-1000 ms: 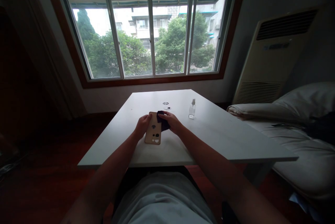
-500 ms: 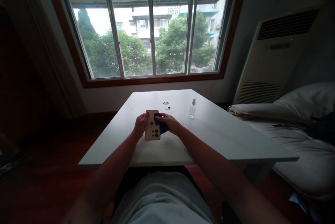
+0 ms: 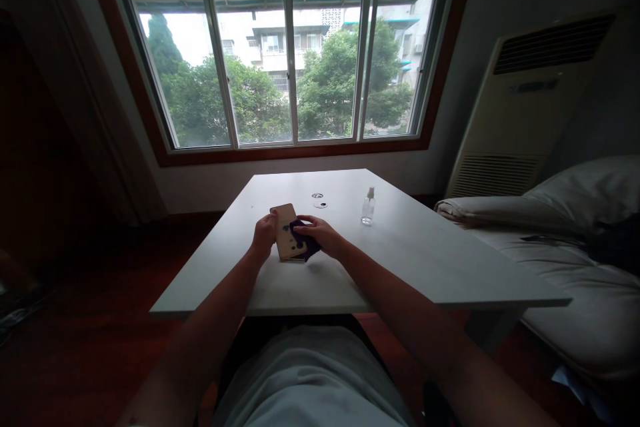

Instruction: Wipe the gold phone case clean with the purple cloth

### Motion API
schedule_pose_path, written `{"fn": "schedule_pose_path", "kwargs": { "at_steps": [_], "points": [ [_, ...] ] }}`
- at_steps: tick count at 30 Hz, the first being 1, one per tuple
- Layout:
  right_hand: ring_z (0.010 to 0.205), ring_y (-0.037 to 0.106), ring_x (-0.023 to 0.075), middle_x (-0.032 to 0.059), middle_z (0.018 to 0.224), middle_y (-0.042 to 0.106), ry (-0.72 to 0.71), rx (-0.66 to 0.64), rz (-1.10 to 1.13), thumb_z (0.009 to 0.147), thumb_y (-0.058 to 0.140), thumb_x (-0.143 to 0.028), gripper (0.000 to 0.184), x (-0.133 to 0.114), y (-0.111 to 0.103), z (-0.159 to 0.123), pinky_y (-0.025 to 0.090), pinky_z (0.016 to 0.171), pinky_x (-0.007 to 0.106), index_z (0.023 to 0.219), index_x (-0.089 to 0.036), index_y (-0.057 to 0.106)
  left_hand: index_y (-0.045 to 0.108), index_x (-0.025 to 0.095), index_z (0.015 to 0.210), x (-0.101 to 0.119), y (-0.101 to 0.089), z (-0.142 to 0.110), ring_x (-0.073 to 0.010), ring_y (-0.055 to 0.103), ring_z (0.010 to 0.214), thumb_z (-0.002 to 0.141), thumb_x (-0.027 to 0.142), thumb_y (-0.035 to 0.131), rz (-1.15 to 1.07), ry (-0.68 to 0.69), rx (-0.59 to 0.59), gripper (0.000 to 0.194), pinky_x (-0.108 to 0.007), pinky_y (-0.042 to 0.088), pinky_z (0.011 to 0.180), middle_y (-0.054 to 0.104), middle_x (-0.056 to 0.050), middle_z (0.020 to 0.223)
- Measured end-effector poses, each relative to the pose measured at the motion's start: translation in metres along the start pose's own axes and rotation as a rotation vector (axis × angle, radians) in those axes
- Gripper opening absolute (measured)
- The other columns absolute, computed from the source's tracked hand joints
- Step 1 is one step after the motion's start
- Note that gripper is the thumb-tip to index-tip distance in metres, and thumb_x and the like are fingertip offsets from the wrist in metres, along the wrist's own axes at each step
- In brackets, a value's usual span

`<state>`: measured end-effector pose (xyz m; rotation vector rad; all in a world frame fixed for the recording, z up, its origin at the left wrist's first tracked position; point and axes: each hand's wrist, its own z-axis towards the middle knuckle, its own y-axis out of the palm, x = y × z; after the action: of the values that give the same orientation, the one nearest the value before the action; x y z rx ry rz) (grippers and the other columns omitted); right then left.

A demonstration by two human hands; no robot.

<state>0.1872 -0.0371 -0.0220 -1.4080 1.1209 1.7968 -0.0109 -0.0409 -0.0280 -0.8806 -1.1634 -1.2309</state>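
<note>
A gold-beige smartphone (image 3: pixel 285 230) is held tilted over the near half of the white table, its back with the camera lenses facing me. My left hand (image 3: pixel 264 234) grips its left edge, thumb on the back. In my right hand (image 3: pixel 320 232) is a dark purple cloth (image 3: pixel 311 247), pressed against the phone's right side and lower back, where it covers part of the lenses. Beyond my right hand stands a clear spray bottle (image 3: pixel 368 207) with a white top, upright on the table.
Two small round black-and-white pieces (image 3: pixel 319 200) lie on the white table (image 3: pixel 415 267) beyond the phone. A cream sofa (image 3: pixel 540 240) is on the right, with a floor-standing air conditioner (image 3: pixel 530 100) behind it. A wide window (image 3: pixel 290 67) fills the far wall.
The phone has tilted, its top leaning left and its lower end turned to the right. My right hand with the cloth has moved down over the phone's lenses.
</note>
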Motion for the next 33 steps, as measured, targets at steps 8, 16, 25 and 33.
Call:
{"fn": "schedule_pose_path", "kwargs": {
  "at_steps": [8,16,25,33],
  "points": [
    [0.097,0.077,0.0284,0.0129,0.108,0.078,-0.016,0.032,-0.002,0.069,0.094,-0.028,0.079,0.003,-0.003,0.002,0.066,0.086,0.042,0.137,-0.015,0.056,0.064,0.016,0.088,0.003,0.000,0.000,-0.0151,0.054,0.052,0.088,0.072,0.058,0.008,-0.024,-0.021,0.056,-0.025,0.034,0.040,0.063,-0.005,0.069],
    [0.097,0.077,0.0276,0.0119,0.112,0.077,-0.067,0.060,0.015,0.070,0.092,-0.028,0.073,0.003,-0.005,0.005,0.065,0.083,0.041,0.134,-0.017,0.058,0.068,0.014,0.091,0.005,0.003,-0.006,-0.0193,0.064,0.060,0.087,0.071,0.064,0.007,-0.044,-0.123,0.057,-0.028,0.046,0.049,0.072,-0.010,0.077],
    [0.088,0.074,0.0220,0.0065,0.106,0.077,-0.145,0.265,0.109,0.071,0.087,-0.025,0.068,0.001,-0.016,0.013,0.064,0.073,0.033,0.132,-0.020,0.057,0.071,0.012,0.091,0.010,0.011,-0.018,-0.0213,0.068,0.065,0.082,0.067,0.073,0.017,-0.039,-0.282,0.055,-0.030,0.051,0.056,0.074,-0.011,0.079],
    [0.088,0.075,0.0212,0.0065,0.105,0.077,-0.123,0.219,0.080,0.074,0.086,-0.028,0.059,0.000,-0.016,0.012,0.063,0.076,0.032,0.127,-0.020,0.061,0.069,0.014,0.088,0.007,0.008,-0.014,-0.0207,0.067,0.066,0.083,0.068,0.071,0.017,0.018,-0.252,0.055,-0.030,0.052,0.058,0.073,-0.011,0.080]
  ]
}}
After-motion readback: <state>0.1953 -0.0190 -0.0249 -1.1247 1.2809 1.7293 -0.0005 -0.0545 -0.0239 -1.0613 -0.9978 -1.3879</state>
